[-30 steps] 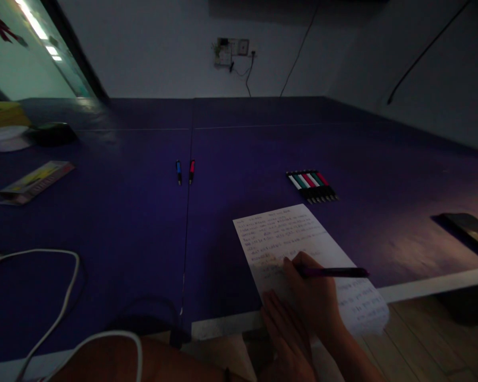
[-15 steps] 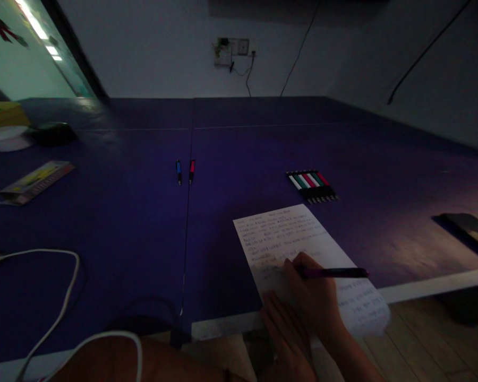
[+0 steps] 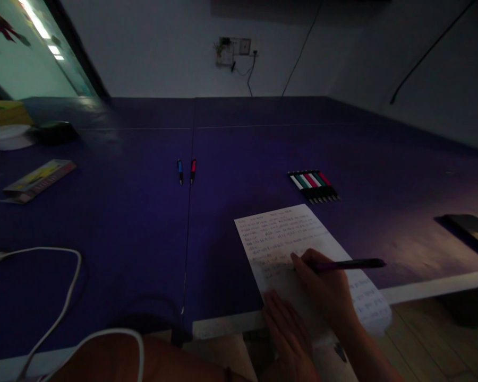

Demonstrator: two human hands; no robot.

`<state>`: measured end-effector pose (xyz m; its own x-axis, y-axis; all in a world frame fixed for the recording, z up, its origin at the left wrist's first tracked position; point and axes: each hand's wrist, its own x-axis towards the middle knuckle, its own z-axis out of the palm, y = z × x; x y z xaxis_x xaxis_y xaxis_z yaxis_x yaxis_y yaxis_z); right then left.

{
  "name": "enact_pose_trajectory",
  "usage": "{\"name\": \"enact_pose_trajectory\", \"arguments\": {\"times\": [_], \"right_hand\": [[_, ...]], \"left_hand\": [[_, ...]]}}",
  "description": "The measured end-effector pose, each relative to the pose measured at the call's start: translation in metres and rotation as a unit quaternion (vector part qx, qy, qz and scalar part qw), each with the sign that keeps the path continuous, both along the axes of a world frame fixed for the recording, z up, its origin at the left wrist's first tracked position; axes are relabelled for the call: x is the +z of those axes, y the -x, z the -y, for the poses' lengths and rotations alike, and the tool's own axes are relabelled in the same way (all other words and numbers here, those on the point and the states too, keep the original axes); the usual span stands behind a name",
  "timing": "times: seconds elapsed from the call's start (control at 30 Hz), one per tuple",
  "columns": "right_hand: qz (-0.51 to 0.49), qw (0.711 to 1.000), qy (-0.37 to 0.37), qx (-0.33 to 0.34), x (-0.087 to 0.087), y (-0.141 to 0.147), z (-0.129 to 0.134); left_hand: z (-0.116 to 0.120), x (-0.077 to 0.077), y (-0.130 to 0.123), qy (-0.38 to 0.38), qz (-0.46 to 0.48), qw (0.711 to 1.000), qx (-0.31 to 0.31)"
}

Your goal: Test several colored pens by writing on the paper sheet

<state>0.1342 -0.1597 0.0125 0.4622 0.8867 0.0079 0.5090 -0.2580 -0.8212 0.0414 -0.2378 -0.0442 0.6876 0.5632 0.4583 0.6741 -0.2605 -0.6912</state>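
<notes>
A white sheet of paper (image 3: pixel 276 233) covered in handwritten lines lies at the table's front edge, its lower end hanging over. My right hand (image 3: pixel 326 286) rests on it, fingers closed around a dark purple pen (image 3: pixel 350 265) that leans to the right. The pen's tip is hidden by my fingers, near the written lines. Lower down, my left hand (image 3: pixel 287 331) lies flat across the paper's lower left edge, fingers stretched out. Beyond the sheet, several pens (image 3: pixel 314 185) with white, green and red barrels lie side by side in a row.
A blue pen (image 3: pixel 180 171) and a red pen (image 3: pixel 193 171) lie on the purple table (image 3: pixel 135 212). At left are an open cardboard box (image 3: pixel 40 180), a white bowl (image 3: pixel 8 138) and a white cable (image 3: pixel 74 276). A dark phone-like object (image 3: pixel 470 231) lies at right.
My right hand has slid to the right across the paper with the pen, uncovering more of the writing. My left hand stays in place on the sheet.
</notes>
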Motion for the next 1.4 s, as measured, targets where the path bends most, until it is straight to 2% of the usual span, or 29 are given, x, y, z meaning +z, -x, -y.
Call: {"name": "enact_pose_trajectory", "arguments": {"times": [0.03,0.1,0.17,0.33,0.57,0.7,0.83,0.97,1.1,1.17,1.4], "right_hand": [[0.005,1.0,0.004,0.004,0.001,-0.001,0.0],[0.012,1.0,0.002,0.014,0.002,0.0,-0.001],[0.021,1.0,-0.01,0.018,0.003,0.002,-0.002],[0.031,0.999,-0.025,0.011,0.001,0.004,-0.001],[0.057,0.997,-0.05,0.001,0.0,0.003,-0.002],[0.057,0.997,-0.045,0.003,0.003,0.004,-0.002],[0.067,0.997,-0.048,0.0,0.002,0.004,-0.002],[0.06,0.998,-0.032,-0.01,0.001,0.004,-0.001],[0.07,0.997,-0.039,-0.018,0.0,0.003,-0.002],[0.074,0.996,-0.043,-0.015,0.0,0.003,-0.002],[0.076,0.996,-0.047,-0.007,0.0,0.002,-0.001]], "left_hand": [[-0.003,-0.006,-0.004,0.07,0.09,0.993,0.038],[-0.005,-0.015,-0.01,0.125,0.199,0.971,0.038],[-0.002,-0.02,-0.013,0.151,0.228,0.962,-0.002],[0.003,-0.022,-0.013,0.153,0.236,0.96,0.011],[-0.001,-0.017,-0.009,0.159,0.222,0.962,-0.018],[-0.001,-0.018,-0.008,0.149,0.223,0.963,0.0],[0.0,-0.02,-0.008,0.152,0.193,0.969,-0.02],[0.002,-0.023,-0.011,0.165,0.232,0.959,0.003],[0.002,-0.025,-0.013,0.171,0.263,0.949,-0.02],[0.003,-0.025,-0.014,0.168,0.273,0.947,-0.012],[0.003,-0.027,-0.014,0.16,0.259,0.952,-0.008]]}}
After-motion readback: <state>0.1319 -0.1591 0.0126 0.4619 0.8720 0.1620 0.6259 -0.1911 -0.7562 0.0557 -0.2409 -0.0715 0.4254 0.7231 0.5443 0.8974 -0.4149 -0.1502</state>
